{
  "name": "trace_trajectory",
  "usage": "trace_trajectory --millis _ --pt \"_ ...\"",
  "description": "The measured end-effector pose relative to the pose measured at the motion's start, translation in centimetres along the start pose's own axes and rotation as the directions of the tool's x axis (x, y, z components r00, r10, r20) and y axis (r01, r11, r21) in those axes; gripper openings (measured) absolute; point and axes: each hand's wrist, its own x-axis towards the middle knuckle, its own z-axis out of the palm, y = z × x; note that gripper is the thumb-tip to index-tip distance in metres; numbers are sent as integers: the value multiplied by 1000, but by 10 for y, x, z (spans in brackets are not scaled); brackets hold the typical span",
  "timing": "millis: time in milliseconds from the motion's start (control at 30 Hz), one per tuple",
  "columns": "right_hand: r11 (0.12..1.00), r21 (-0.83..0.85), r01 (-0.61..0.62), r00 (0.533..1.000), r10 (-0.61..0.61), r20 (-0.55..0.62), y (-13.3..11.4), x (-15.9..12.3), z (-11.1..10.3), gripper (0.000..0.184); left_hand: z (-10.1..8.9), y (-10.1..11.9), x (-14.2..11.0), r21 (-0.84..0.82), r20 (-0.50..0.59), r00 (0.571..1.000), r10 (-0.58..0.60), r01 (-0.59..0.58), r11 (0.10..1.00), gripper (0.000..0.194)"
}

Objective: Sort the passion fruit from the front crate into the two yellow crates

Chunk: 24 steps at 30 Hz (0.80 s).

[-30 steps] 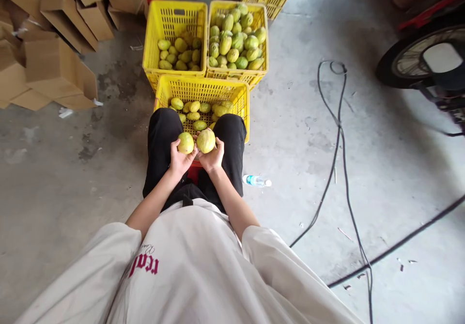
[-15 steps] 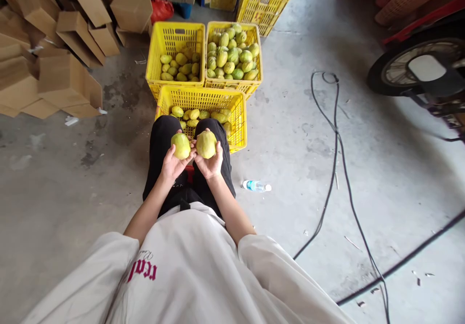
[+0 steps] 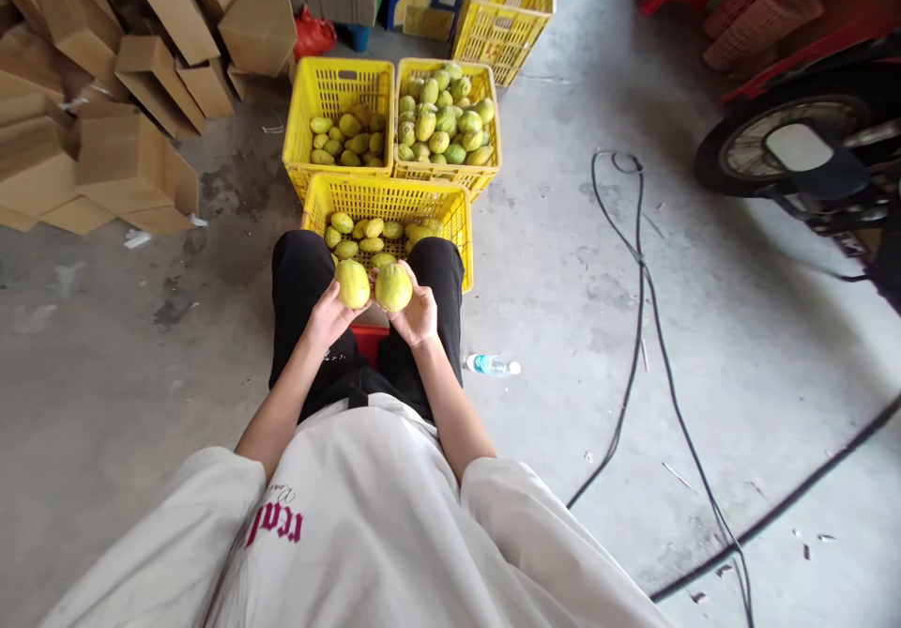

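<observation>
Above my lap, my left hand [image 3: 329,316] is closed around a yellow-green papaya [image 3: 352,283]. A second papaya [image 3: 393,287] of similar size sits in my right hand [image 3: 418,318], its fingers curled around the fruit's side and underside. Both fruits are side by side with their rounded ends up, and the fingertips of the two hands meet or nearly meet between them. Just beyond, partly hidden by my knees, a yellow plastic crate [image 3: 461,224] holds several more papayas [image 3: 374,227].
Two more yellow crates [image 3: 338,67] [image 3: 498,140] of papayas stand behind the near one. Cardboard boxes [image 3: 127,159] are heaped at left. A plastic bottle [image 3: 493,365] lies by my right leg. Black cable [image 3: 642,271] crosses the floor near a motorbike wheel [image 3: 781,130].
My knees have spread apart, showing more of the near crate and a red seat below. The right hand's papaya has shifted slightly left and turned. Both fruits are still held.
</observation>
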Motion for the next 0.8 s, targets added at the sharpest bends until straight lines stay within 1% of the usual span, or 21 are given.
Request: trace_trajectory --millis 133,200,267,333,400,567,667,733,800 --pt "998 -7 -62 998 62 -12 11 6 -3 31 -10 -4 4 -12 -30 1000 -5 4 1000 40" --pt "994 -25 -110 994 110 10 14 9 -7 32 -13 -6 5 -13 -24 1000 -6 5 1000 38" --pt "991 -35 -130 991 132 38 13 10 -13 35 -14 -7 6 -1 -4 1000 -24 24 1000 33" --pt "993 -30 -110 992 112 51 12 11 -19 39 -14 -9 9 17 14 999 -51 51 999 29" --pt "996 -25 -81 995 82 60 11 12 -25 42 -14 -11 11 35 22 997 -73 72 997 29" --pt "998 -36 -51 993 54 101 14 16 -34 39 -15 -11 13 61 31 995 -90 88 994 44" --pt "1000 3 -25 995 24 94 12 16 -36 40 -12 -7 11 8 39 994 -104 104 995 44" --pt "1000 19 -17 994 15 107 7 16 -38 47 -9 -4 10 -54 29 993 -119 120 991 44" --pt "1000 0 -26 992 26 121 2 14 -42 56 -7 -3 9 -104 14 992 -129 129 986 47"
